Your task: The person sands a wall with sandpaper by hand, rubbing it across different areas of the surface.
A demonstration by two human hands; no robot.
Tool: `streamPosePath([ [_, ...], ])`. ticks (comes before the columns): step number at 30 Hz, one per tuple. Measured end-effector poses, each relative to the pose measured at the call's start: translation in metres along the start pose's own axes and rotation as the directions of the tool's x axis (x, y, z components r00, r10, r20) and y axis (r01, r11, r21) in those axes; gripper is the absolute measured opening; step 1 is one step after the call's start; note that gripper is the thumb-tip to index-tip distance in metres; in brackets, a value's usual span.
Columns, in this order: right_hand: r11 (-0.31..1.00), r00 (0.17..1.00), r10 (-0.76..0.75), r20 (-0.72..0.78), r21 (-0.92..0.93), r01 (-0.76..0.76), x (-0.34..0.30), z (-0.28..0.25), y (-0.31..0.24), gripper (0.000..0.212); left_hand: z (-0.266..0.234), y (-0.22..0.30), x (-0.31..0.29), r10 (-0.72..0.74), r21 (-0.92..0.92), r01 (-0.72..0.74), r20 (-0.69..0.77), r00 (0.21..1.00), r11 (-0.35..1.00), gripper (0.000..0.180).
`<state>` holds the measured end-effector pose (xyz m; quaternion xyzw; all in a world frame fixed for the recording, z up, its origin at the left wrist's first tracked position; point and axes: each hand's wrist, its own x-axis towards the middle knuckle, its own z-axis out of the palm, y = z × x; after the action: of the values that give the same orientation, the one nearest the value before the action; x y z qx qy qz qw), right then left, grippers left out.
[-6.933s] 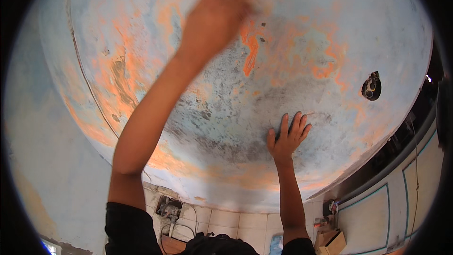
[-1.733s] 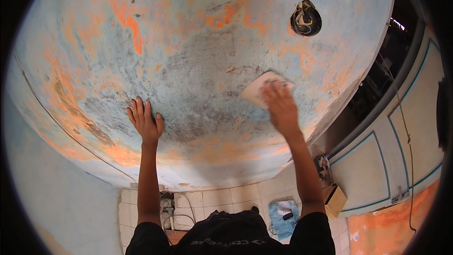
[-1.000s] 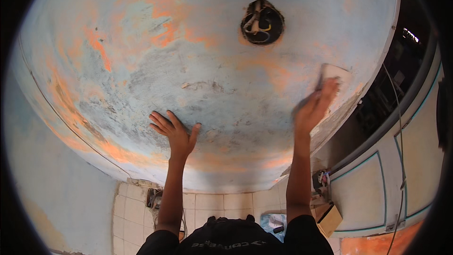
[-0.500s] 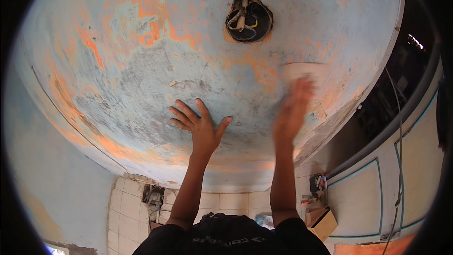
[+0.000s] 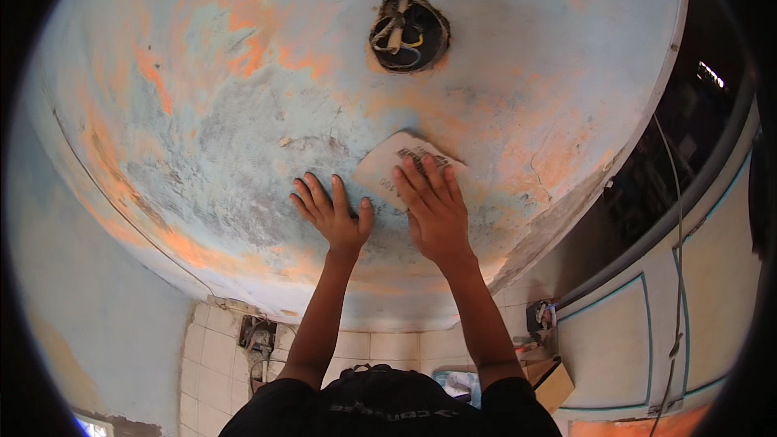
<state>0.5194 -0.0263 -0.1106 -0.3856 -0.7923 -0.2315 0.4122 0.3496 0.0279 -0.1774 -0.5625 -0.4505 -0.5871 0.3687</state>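
Note:
My left hand [image 5: 333, 214] lies flat on the patchy blue, grey and orange wall [image 5: 243, 137], fingers spread and holding nothing. Under my right hand [image 5: 435, 209] is a pale sheet of sandpaper [image 5: 380, 166] with dark print on its back. The palm and fingers press it against the wall, and its upper and left parts show past the fingertips. Its rough face is turned to the wall and hidden. The two hands are a short way apart, the right a little higher.
Above the hands, a round wall box [image 5: 409, 32] holds loose wires. A thin cable [image 5: 676, 275] hangs at the right beside pale panels with teal lines [image 5: 603, 340]. Low down are a cardboard box [image 5: 555, 384], a recess with pipes [image 5: 257, 336] and floor tiles [image 5: 394, 346].
My right hand has swept left and slightly down across the wall with the sandpaper, coming nearer my left hand. The left hand stays in about the same place on the wall.

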Motion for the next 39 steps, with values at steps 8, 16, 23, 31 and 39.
streamPosePath([
  [8, 0.844, 0.600, 0.536, -0.593, 0.371, -0.388, 0.021, -0.042, 0.046, 0.045, -0.005, -0.001, -0.006, 0.033, -0.013, -0.033, 0.030, 0.999, 0.999, 0.058],
  [16, 0.955, 0.918, 0.259, -0.302, -0.060, -0.289, 0.016, -0.024, 0.026, 0.041, -0.002, -0.005, -0.007, 0.037, 0.001, -0.037, 0.019, 0.999, 0.999, 0.057],
  [23, 0.910, 0.830, 0.415, -0.372, 0.168, -0.379, 0.025, 0.004, -0.007, 0.048, 0.003, -0.005, -0.007, 0.032, -0.007, -0.032, -0.014, 0.999, 0.999, 0.056],
  [31, 0.785, 0.504, 0.597, -0.624, 0.326, -0.527, -0.009, -0.046, 0.063, 0.042, -0.002, -0.008, -0.008, 0.054, -0.011, -0.054, 0.016, 0.998, 0.998, 0.056],
  [39, 0.966, 0.959, 0.257, -0.118, 0.002, -0.259, -0.015, 0.018, -0.010, 0.045, -0.002, -0.003, -0.011, 0.038, -0.013, -0.038, 0.008, 0.999, 0.999, 0.054],
])
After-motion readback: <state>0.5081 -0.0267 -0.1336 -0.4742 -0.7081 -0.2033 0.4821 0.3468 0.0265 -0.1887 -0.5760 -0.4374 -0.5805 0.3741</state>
